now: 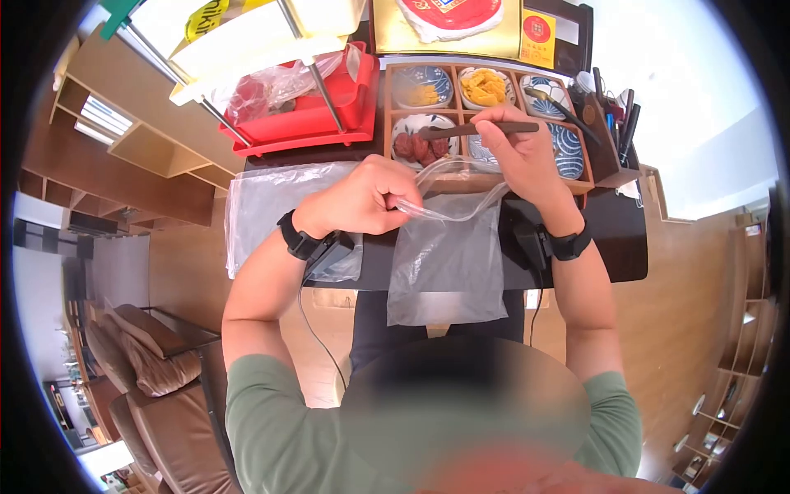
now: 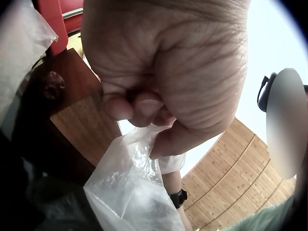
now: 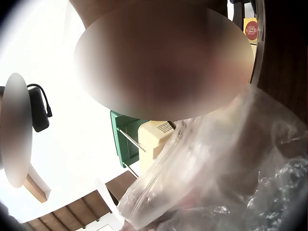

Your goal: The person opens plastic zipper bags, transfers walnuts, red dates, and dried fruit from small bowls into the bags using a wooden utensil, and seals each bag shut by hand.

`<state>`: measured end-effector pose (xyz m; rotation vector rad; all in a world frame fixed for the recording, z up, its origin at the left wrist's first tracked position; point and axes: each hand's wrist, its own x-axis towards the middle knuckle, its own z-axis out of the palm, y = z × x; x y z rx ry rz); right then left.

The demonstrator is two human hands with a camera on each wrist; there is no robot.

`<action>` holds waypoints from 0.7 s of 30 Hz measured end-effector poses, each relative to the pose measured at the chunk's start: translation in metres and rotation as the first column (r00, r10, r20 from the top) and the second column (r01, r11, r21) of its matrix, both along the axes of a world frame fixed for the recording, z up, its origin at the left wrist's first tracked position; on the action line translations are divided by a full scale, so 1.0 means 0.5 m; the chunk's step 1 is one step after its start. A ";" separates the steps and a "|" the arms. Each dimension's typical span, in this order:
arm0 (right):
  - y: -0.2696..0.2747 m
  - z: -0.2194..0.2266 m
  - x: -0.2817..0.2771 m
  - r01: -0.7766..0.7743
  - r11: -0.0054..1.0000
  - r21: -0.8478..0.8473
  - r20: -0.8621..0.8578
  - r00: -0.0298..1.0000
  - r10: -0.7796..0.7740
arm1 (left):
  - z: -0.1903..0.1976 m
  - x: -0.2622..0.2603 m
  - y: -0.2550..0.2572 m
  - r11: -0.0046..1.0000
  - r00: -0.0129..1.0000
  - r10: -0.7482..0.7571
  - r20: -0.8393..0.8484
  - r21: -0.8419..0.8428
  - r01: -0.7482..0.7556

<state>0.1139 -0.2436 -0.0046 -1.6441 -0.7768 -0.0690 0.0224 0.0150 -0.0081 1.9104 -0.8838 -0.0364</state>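
My left hand (image 1: 366, 198) pinches the rim of a clear plastic bag (image 1: 448, 272), which hangs over the table's front edge. In the left wrist view, the bag (image 2: 134, 187) drops in folds from the thumb and fingers. My right hand (image 1: 527, 165) grips a dark wooden spoon (image 1: 494, 128) by its handle, the bag's far rim running close below that hand. The spoon's head lies over dark red dried dates (image 1: 418, 150) in a patterned bowl, front left in a divided wooden box (image 1: 389, 95). A blurred patch hides the hand in the right wrist view.
Other bowls hold yellow dried slices (image 1: 484, 86) and yellow strips (image 1: 425, 95). A red tray rack (image 1: 296, 130) stands left of the box, and flat clear bags (image 1: 276, 202) lie before it. On the right is a pen holder (image 1: 605, 148); a gold box (image 1: 453, 45) sits behind.
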 end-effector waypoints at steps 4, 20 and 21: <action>0.001 -0.013 0.011 0.094 0.989 -0.115 -0.018 0.995 -0.097 | -0.004 0.001 0.000 1.000 1.000 0.005 0.012 -0.003 -0.005; 0.026 -0.052 0.042 -0.023 0.990 0.137 -0.076 0.997 0.033 | -0.005 0.001 0.000 1.000 1.000 0.005 -0.006 0.004 -0.005; 0.025 -0.051 0.045 -0.013 0.987 0.159 -0.058 0.998 0.023 | -0.004 0.002 0.000 1.000 1.000 0.012 0.005 0.002 -0.012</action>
